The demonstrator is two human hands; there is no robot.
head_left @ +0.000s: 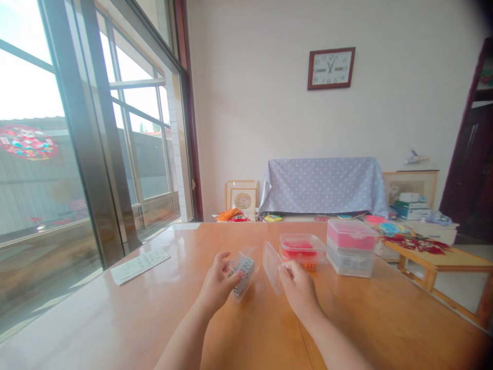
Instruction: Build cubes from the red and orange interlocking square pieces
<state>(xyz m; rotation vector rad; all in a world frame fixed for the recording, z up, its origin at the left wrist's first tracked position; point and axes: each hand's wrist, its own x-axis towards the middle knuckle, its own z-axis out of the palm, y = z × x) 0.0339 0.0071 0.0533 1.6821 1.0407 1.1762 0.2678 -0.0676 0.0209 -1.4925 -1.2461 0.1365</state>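
Observation:
My left hand (215, 285) grips a small clear plastic container (243, 277), tilted over the table, with small grey-and-white pieces inside; I cannot make out what they are. Pinched between the thumb and fingers of my right hand (300, 290) is a clear plastic lid (271, 266), held on edge, apart from the container. Just beyond the right hand sits a clear tub (302, 246) with red and orange contents. Beside it two clear boxes are stacked: the upper box (352, 235) shows pink contents, the lower box (350, 263) looks pale.
All this is at a glossy wooden table (146, 324). A folded printed paper (140, 264) lies on its left side, and a pale sheet (185, 226) at the far edge. Tall windows stand at left. A low wooden bench (454, 259) is at right.

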